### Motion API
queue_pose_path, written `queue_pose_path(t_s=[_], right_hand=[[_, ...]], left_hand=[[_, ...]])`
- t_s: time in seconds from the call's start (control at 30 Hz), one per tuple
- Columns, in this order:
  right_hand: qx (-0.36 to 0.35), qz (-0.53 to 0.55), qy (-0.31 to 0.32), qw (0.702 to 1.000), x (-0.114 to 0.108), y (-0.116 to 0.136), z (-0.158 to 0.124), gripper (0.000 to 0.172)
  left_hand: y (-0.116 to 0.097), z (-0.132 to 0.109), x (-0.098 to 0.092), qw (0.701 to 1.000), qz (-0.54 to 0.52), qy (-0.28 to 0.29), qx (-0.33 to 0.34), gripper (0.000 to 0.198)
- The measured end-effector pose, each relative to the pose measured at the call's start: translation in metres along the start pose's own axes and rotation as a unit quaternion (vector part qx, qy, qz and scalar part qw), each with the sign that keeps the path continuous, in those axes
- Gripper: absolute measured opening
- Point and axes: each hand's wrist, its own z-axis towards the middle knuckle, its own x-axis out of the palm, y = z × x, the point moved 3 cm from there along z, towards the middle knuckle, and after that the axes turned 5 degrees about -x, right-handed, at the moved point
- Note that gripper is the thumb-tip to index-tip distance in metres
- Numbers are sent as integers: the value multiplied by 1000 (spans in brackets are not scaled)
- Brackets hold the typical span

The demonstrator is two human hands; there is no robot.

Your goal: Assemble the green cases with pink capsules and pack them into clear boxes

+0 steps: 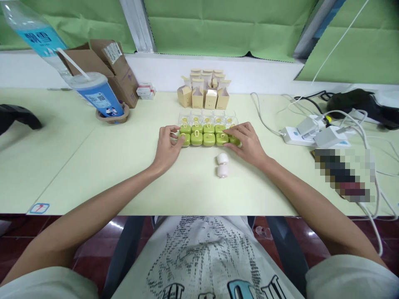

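Two rows of small, glossy green rounded cases (pixel 209 139) stand packed together at the middle of the table, several with pale loops on top. My left hand (pixel 168 146) is at the left end of the block, thumb on the front corner case and fingers curled at its side. My right hand (pixel 248 143) grips the right end, its thumb in front and fingers over the end case, partly hiding it. Directly behind the cases is a row of clear containers (pixel 207 114) with yellow marks. A small white piece (pixel 222 158) and a pale pink piece (pixel 222 170) lie in front.
Small open tan boxes (pixel 204 97) stand near the wall. At left are a blue cup (pixel 104 97) with a straw, a tilted bottle (pixel 39 37) and a cardboard box (pixel 123 74). A power strip (pixel 297 136) with chargers and cables lies at right, beside a blurred-out object (pixel 341 174).
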Motion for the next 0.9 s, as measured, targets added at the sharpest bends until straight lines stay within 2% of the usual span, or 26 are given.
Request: queue_pose_path(t_s=[0.1,0.2,0.3,0.47,0.57,0.67,0.9], right_hand=[[8,-2,-25,1000,-7,-1,1,53],[34,-6,-68,997,-17,-5,2,44],[33,1,-68,997,-22,-7,2,39],[-38,-6,-2,999,-11,3,3,48],[-39,-11,22,999,-3,8,4,37],[-34,2,6,999,0,10,6,28],[-2,18,-43,999,5,5,8,32]], left_hand=[[-1,-1,-1,1000,-2,-5,13,31],[-1,-1,-3,1000,-2,-11,28,33],[0,-2,-2,1000,-3,-7,27,37],[0,-2,-1,1000,-6,-4,26,40],[1,-2,0,1000,-1,-3,26,39],[2,-2,1,1000,2,2,19,40],[4,-1,2,1000,7,9,16,42]])
